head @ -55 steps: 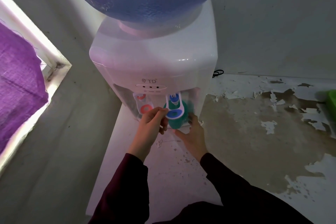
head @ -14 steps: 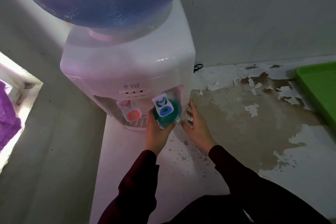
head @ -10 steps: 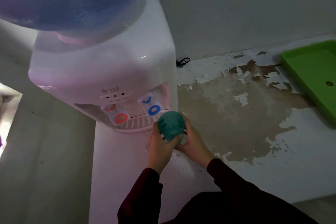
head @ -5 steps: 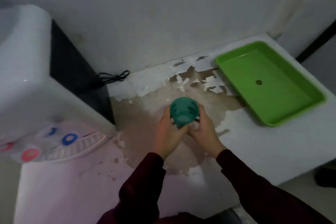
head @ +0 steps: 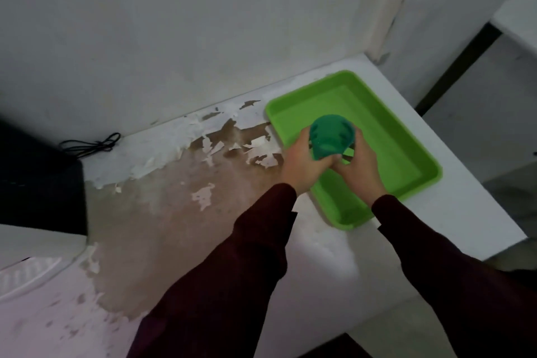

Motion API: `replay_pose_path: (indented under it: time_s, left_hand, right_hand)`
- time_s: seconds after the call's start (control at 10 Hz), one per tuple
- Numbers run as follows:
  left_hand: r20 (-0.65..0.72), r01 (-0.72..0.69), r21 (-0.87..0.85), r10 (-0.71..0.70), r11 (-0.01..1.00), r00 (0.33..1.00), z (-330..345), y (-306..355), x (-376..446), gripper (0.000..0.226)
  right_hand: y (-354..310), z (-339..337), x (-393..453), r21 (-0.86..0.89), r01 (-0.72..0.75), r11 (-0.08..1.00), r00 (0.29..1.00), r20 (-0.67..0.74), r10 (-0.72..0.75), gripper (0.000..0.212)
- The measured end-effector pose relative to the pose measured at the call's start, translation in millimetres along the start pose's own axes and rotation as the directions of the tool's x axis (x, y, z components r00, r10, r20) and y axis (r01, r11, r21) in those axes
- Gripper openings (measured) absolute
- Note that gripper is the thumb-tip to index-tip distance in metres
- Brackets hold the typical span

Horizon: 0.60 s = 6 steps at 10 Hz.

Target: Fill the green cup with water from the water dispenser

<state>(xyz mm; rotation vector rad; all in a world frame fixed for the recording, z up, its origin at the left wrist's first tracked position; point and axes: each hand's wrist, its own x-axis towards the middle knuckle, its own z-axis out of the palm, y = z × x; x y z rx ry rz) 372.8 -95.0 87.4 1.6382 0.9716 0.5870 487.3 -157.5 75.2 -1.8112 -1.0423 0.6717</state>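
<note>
The dark green cup (head: 331, 136) is held upright above the left part of a bright green tray (head: 401, 151). My left hand (head: 302, 166) wraps its left side and my right hand (head: 359, 167) grips its right side and base. Whether there is water in the cup cannot be seen. Only a corner of the white water dispenser (head: 32, 253) shows at the far left edge, with its dark back side (head: 37, 183) above it.
The white counter (head: 186, 212) has a large patch of peeled, brown surface in the middle. A black cable (head: 93, 144) lies by the wall behind the dispenser. The counter ends just right of the tray, with a gap beyond.
Both hands carried the cup away from the dispenser's blue tap and to the right, over the green tray. My view turned right, so the dispenser slid almost out of sight.
</note>
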Motion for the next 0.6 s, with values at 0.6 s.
replay_pose_path:
  time_s: [0.6]
  left_hand:
    - [0.114, 0.129, 0.18, -0.15, 0.975, 0.982, 32.6, -2.1, 51.0, 0.075]
  right_hand:
    - [35.6, -10.5, 25.9, 0.058, -0.234, 0.97, 0.971, -0.04, 0.237, 0.074]
